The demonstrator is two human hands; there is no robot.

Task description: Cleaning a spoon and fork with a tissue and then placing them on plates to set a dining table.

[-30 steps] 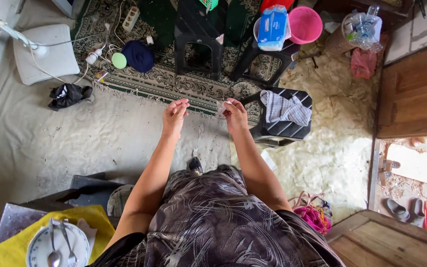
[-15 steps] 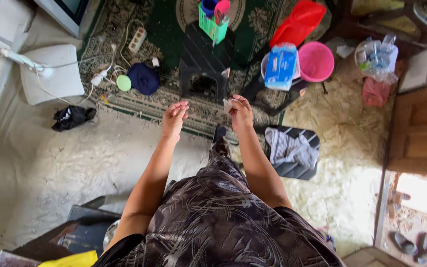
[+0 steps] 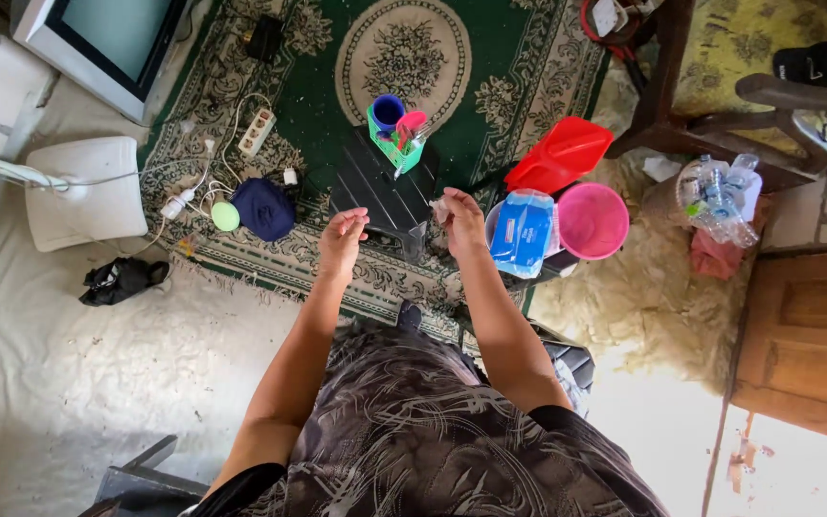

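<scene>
Here, at mid-frame, my right hand point(image 3: 461, 218) pinches a small clear scrap point(image 3: 439, 210) between its fingertips; what the scrap is I cannot tell. My left hand point(image 3: 342, 239) floats beside it, fingers loosely curled, holding nothing. Both hover above a black stool point(image 3: 380, 187) on the green rug point(image 3: 519, 67), and a green caddy point(image 3: 396, 144) with a blue cup point(image 3: 388, 110) stands on the stool's far edge. Right of my right hand lie a blue packet point(image 3: 521, 230), a pink bowl point(image 3: 592, 220) and a red can point(image 3: 559, 153). At upper left sits a television point(image 3: 107, 43), with a power strip point(image 3: 255, 131) near it.
</scene>
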